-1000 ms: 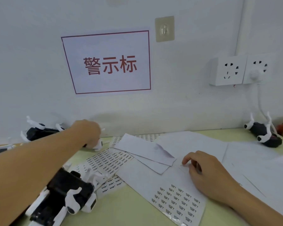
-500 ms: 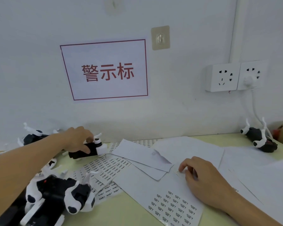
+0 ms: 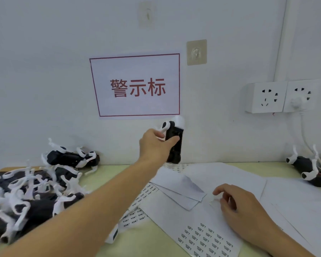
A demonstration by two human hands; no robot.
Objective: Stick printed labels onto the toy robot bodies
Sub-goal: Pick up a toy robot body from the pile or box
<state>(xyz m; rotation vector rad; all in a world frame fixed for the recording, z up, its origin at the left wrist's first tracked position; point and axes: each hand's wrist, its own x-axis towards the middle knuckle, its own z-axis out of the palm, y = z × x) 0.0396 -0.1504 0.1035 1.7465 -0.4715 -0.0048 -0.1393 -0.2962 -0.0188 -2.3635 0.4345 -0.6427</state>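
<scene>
We read big red words, 警示标, on the white sign [image 3: 135, 86] left of the wall sockets [image 3: 280, 96]. Label print was too small.

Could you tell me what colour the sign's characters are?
Red, on the white red-bordered wall sign; head view.

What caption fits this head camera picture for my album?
Left hand lifts a toy robot above the table while the right hand pinches a label from the sheet.

Toy robots [image 3: 32, 190] heap at the worktop's [image 3: 156, 236] left edge, one robot [image 3: 309, 173] lies at the right edge, label sheets [image 3: 208, 236] overlap across the middle, sign [image 3: 135, 86] and sockets [image 3: 280, 97] on the wall behind.
</scene>
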